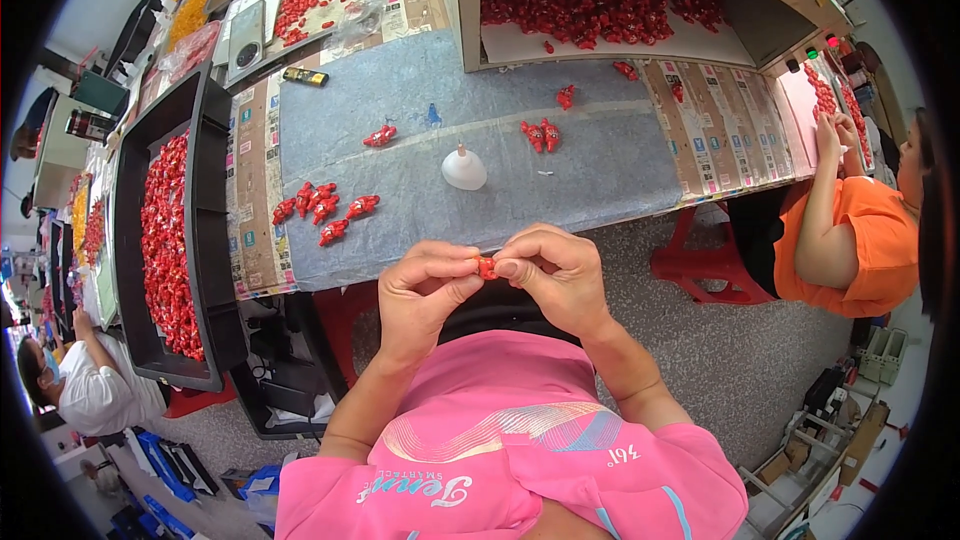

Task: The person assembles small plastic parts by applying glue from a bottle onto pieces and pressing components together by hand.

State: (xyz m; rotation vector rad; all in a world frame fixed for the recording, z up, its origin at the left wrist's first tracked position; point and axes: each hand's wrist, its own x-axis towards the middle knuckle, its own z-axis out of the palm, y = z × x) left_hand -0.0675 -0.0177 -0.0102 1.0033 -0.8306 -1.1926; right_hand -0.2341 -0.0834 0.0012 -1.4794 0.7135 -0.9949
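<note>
Between both hands, just off the table's near edge, is a small shiny red plastic figure piece [487,268], mostly covered by fingertips. My left hand [425,290] pinches its left side with thumb and fingers, and my right hand [557,275] pinches its right side. On the blue table cover [560,175] in front stands a white squeeze bottle [464,170] with a pointed tip. Left of it lie several red figures [320,202] in a cluster. A single red figure [380,136] and a pair of them [541,135] lie farther back.
A black crate [215,240] full of red figures stands at left. At the back, an open box [600,50] holds a red heap. A tray of red pieces [325,0] and a phone [246,40] lie back left. One person in orange [850,240] sits at right, another in white [105,385] at left.
</note>
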